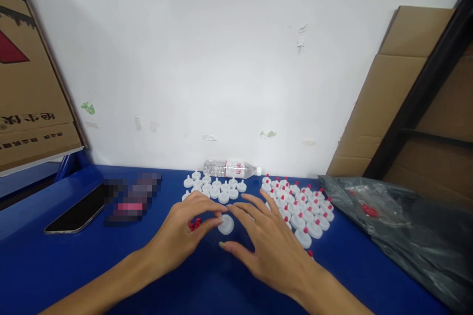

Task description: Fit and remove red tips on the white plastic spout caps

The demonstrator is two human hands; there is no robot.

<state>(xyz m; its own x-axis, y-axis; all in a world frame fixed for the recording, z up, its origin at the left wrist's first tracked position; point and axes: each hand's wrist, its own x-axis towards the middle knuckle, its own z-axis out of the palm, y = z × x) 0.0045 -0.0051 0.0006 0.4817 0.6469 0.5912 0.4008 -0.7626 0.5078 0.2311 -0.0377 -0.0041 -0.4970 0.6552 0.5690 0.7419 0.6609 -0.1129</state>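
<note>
Round, translucent white plastic lid: I am seeing it sitting [226, 225] on the blue tabletop [207, 283], between both hands. My right hand [271, 236] is spreading thumb and fingers wide beside it. My left hand [177, 229] is making a narrow pinch at its edge; from here I am failing to tell whether that is gripping anything. Small red plastic caps [195, 224] are showing within its curl. Farther off, red-tipped white lids [303, 237] are clustering rightward, plain spouted white lids [223, 196] leftward; a clear plastic bottle [236, 169] is lying behind.
</note>
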